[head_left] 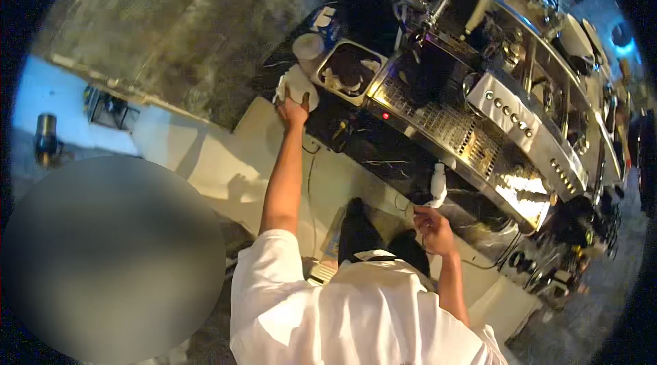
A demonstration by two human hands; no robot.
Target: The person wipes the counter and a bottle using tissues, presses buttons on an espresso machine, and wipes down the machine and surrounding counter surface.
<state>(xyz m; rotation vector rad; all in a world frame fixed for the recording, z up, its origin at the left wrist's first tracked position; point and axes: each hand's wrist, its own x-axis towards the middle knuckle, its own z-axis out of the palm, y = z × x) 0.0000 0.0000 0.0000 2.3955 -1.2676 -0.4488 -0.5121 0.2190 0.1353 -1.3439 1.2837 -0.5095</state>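
Observation:
My left hand (294,112) reaches forward over the dark counter, its fingers bent onto a crumpled white cloth (298,84). Just beyond the cloth stand a pale round container (308,46) and a metal pan (330,95) with dark matter and pale scraps inside. My right hand (435,231) is lower and to the right, at the counter's front edge, with its fingers curled in; what they hold, if anything, is too small to make out. A slim white object (439,181), perhaps a bottle or folded cloth, lies just past these fingers.
A large steel espresso machine (503,108) with a slotted drip tray (448,124) fills the right side. A red light (386,116) glows on its front edge. Cables hang below the counter. A wide grey stone counter (164,30) extends at upper left. A blurred disc covers the lower left.

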